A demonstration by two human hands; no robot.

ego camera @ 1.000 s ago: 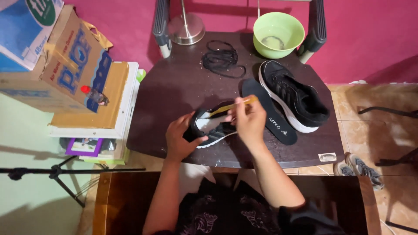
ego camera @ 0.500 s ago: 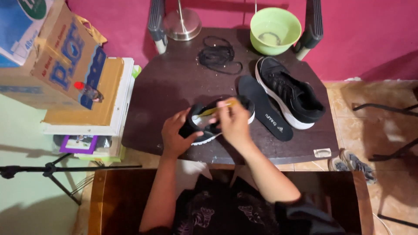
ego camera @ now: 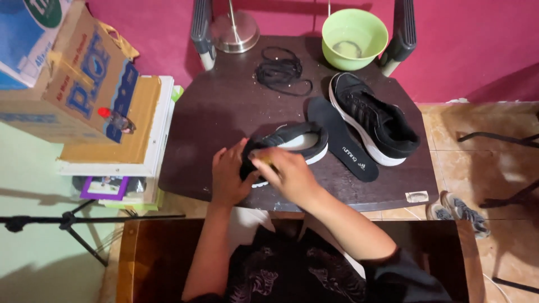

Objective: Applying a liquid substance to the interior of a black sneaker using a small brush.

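Note:
A black sneaker with a white sole [ego camera: 300, 140] lies on the dark table [ego camera: 224, 112], near its front edge. My left hand [ego camera: 229, 175] grips the sneaker's toe end from the left. My right hand [ego camera: 292, 175] is closed on a thin yellow brush [ego camera: 268, 163] and presses it down on the toe, covering most of the tool. Just right of the sneaker lies a loose black insole [ego camera: 341, 140]. The second black sneaker [ego camera: 373, 118] stands beyond the insole. A bundle of black laces [ego camera: 283, 73] sits further back.
A green bowl with water [ego camera: 353, 31] and a metal lamp base [ego camera: 236, 27] stand at the table's far edge. Cardboard boxes [ego camera: 73, 78] are stacked at the left. A tripod leg [ego camera: 67, 220] crosses low left. A grey shoe [ego camera: 457, 206] lies on the floor at the right.
My right hand has come down from above the sneaker's opening onto its toe, so the yellow brush is now mostly hidden. My left hand keeps its grip.

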